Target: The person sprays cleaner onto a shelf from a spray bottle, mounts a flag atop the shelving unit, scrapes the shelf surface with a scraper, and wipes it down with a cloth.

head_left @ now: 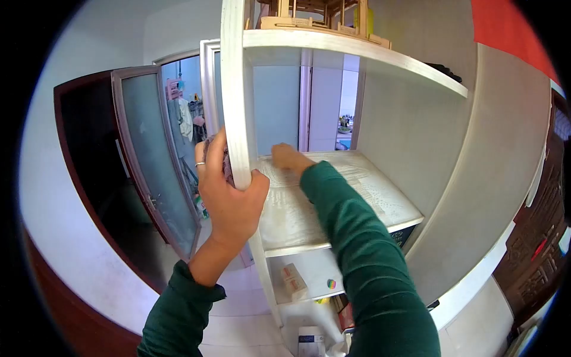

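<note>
My left hand [232,193], with a ring on one finger, wraps around the white upright [236,89] of an open shelf unit. Under its fingers a crumpled purplish-grey cloth [228,169] is pressed against the upright's outer side. My right hand [285,156] reaches deep over the middle shelf board [297,214], near its back left corner. Its fingers are curled closed, and whatever may be under them is hidden. Streaky, wet-looking marks cover the board's pale surface.
Wooden model-like pieces [315,24] stand on the top shelf [357,46], with a dark item [445,72] farther right. The lower shelves hold a beige packet [293,281], a rainbow-coloured round item [331,284] and a box [311,342]. A glass door [151,137] stands open at left.
</note>
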Demonstrator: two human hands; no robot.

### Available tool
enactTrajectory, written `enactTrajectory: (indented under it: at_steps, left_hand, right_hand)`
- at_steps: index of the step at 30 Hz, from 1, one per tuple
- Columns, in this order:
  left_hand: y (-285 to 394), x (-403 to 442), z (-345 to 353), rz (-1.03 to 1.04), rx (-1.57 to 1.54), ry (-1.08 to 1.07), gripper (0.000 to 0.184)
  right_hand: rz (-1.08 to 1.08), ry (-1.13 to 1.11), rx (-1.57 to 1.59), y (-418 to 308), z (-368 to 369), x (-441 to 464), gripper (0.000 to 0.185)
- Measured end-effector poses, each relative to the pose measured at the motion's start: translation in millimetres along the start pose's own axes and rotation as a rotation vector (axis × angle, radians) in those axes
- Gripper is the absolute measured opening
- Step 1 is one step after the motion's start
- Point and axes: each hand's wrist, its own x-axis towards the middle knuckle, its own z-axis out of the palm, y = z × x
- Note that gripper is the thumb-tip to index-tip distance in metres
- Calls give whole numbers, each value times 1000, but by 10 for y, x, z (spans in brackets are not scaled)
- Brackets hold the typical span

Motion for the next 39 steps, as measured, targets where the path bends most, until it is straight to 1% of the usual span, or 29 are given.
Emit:
enactTrajectory:
  at_steps: [2,3,5,6,8,9,11,12,14,15,17,18,19,20,22,24,25,26,27,28,29,30,31,33,34,36,37,39]
  left_hand:
    - [4,9,9,4,24,4,56]
    - [7,9,18,0,19,-6,56]
    - [17,15,15,-28,-5,-1,56]
    - [6,9,39,-24,-3,-3,56]
    - [-30,16,58,36,-35,77,55]
    - [-47,24,30,37,-26,81,55]
    - [-57,6,24,46,57,16,56]
    - [-33,0,47,19,86,61,53]
    - [-76,15,17,25,102,45,53]
    - [-80,30,-2,50,136,36,52]
    - [10,53,14,47,138,33,51]
    - [-12,49,20,48,123,37,51]
    - [-22,41,17,44,110,38,51]
    - [-8,31,29,24,59,60,51]
    - [-20,22,36,21,51,72,51]
    - [-1,17,53,20,38,83,51]
    - [25,22,48,21,72,82,52]
    - [45,30,32,20,107,83,53]
    - [42,48,22,16,108,89,53]
    - [22,54,13,59,145,87,54]
    - [-3,50,2,102,184,76,55]
    - [-53,46,20,102,177,104,56]
    - [-51,53,21,93,179,101,56]
    - [-43,42,19,128,160,111,57]
    - [-6,35,11,102,176,101,57]
    - [-17,40,25,84,161,104,57]
    - [-26,28,22,77,144,113,56]
    - [-30,16,19,94,152,122,56]
  right_hand:
    - [-66,-168,41,-126,133,253,21]
    - [-55,-171,44,-96,111,185,21]
    - [-103,55,189,-53,24,15,20]
    - [-103,59,190,-11,-9,-17,20]
    - [91,-40,7,-21,-76,24,21]
    - [81,-38,12,-101,-71,70,21]
    - [-153,-49,-17,-205,-78,11,21]
    - [-141,-54,-26,-133,-113,-50,21]
    - [-140,-104,41,-15,-162,-215,21]
    - [-40,-161,-51,143,-276,-411,21]
    - [134,-218,-280,707,-567,-891,25]
    - [121,-77,-185,1233,-505,-1149,29]
    - [199,-47,-314,1731,-288,-1290,34]
    - [195,-41,-311,1707,-348,-1290,34]
    - [332,-156,-274,1539,-592,-1433,30]
    - [55,-97,-150,877,-788,-1261,26]
    - [41,-121,-261,730,-418,-905,21]
    - [-2,-212,-199,326,-432,-670,19]
    - [-77,-160,-126,54,-293,-474,19]
    - [18,-205,19,-292,-359,-385,19]
    - [-50,-156,112,-467,-278,-322,19]
    - [-117,-102,204,-559,-218,-300,19]
    - [-116,-111,209,-670,-365,-423,19]
    - [-74,-277,312,-837,-729,-728,19]
    - [-73,-281,315,-912,-877,-859,19]
    - [-197,-311,291,-1069,-1062,-1196,21]
    - [-192,-312,297,-1150,-1146,-1362,21]
    - [-208,-211,430,-1254,-1263,-1633,20]
